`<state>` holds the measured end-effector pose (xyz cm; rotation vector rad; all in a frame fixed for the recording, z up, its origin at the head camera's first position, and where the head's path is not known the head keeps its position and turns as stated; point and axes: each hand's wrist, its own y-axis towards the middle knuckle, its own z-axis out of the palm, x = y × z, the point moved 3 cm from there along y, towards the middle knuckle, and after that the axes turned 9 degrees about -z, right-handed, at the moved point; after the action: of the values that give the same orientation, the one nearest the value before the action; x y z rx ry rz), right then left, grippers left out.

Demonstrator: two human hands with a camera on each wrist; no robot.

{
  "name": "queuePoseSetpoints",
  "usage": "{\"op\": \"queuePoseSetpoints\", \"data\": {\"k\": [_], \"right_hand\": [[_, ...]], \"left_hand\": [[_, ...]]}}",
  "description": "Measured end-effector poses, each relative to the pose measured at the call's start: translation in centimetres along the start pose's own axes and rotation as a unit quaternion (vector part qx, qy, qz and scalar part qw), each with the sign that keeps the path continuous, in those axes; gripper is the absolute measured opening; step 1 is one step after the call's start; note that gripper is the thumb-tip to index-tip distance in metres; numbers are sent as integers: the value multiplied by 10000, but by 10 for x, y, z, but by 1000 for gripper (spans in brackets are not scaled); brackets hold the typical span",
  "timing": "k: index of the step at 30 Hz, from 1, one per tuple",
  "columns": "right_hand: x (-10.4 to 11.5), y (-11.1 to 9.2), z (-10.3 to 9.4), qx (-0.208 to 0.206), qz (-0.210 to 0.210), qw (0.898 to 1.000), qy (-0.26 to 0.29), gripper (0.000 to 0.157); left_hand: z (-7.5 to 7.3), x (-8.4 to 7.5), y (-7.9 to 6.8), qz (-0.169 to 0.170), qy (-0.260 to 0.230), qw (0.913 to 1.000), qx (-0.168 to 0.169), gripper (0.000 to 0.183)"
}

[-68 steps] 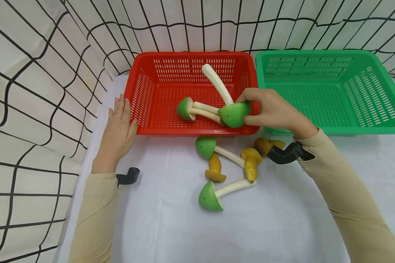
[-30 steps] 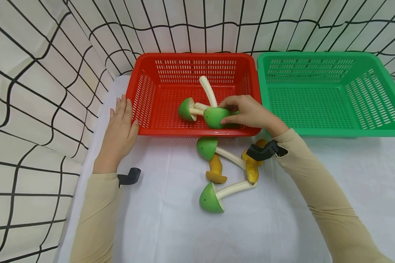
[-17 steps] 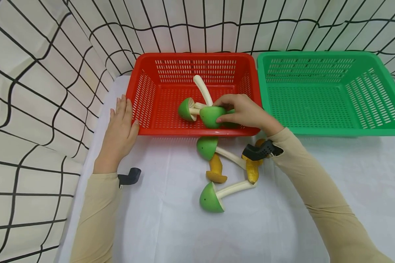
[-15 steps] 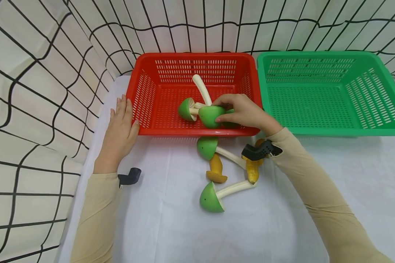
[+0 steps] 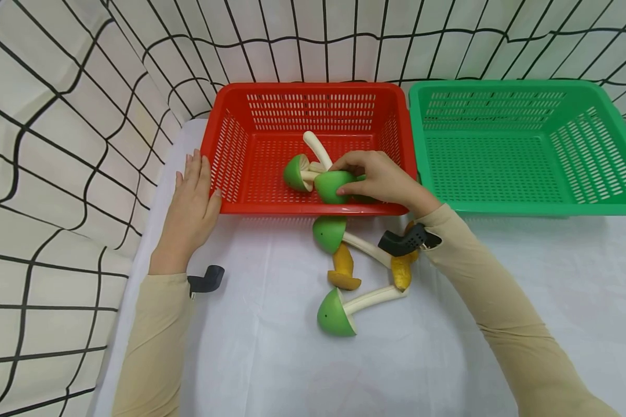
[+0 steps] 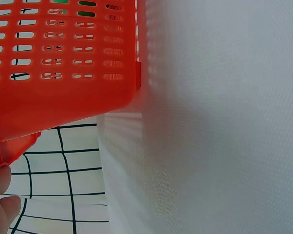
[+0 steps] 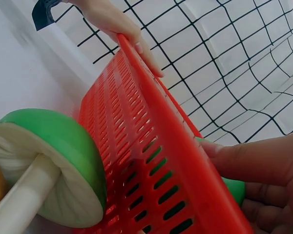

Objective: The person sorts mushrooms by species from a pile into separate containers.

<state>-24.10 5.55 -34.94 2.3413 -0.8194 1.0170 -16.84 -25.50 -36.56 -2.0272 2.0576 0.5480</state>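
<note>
In the head view my right hand (image 5: 381, 180) reaches into the red basket (image 5: 261, 208) and holds a green-capped toy mushroom (image 5: 326, 188), thumb on the cap's near side. Its white stem leans up toward the basket's back. Another green mushroom (image 5: 295, 172) lies beside it, and one more cap is partly hidden behind my fingers. My left hand (image 5: 188, 211) lies with straight fingers against the basket's left rim. In the right wrist view, the thumb (image 7: 219, 156) presses the held cap behind the red rim, and a green mushroom (image 7: 63, 141) stands outside the basket.
A green basket (image 5: 501, 207) stands directly right of the red one. On the white cloth in front lie two green mushrooms (image 5: 336, 313) and several yellow-brown ones (image 5: 344, 272), one partly covered by the right wrist camera. Black wire mesh (image 5: 365, 37) borders the back and left.
My right hand has carried the green mushroom leftward from the red basket's right side and lowered it among the others, its stem dropping. The left hand has stayed at the rim.
</note>
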Motion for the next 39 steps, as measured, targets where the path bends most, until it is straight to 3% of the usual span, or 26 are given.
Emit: {"op": "queuePoseSetpoints", "data": {"k": [13,31,39], "right_hand": [[-3,-10,-13,-1057,10,9937,358,26],[4,-51,-15,-1188,133,9908,642,28],[13,-70,-10,-1205,130,9842,1291,25]], "left_hand": [[1,1,1,-31,24,10000,-3,60],[2,1,2,-20,35,10000,-19,60],[2,2,1,-21,23,10000,-14,60]]}}
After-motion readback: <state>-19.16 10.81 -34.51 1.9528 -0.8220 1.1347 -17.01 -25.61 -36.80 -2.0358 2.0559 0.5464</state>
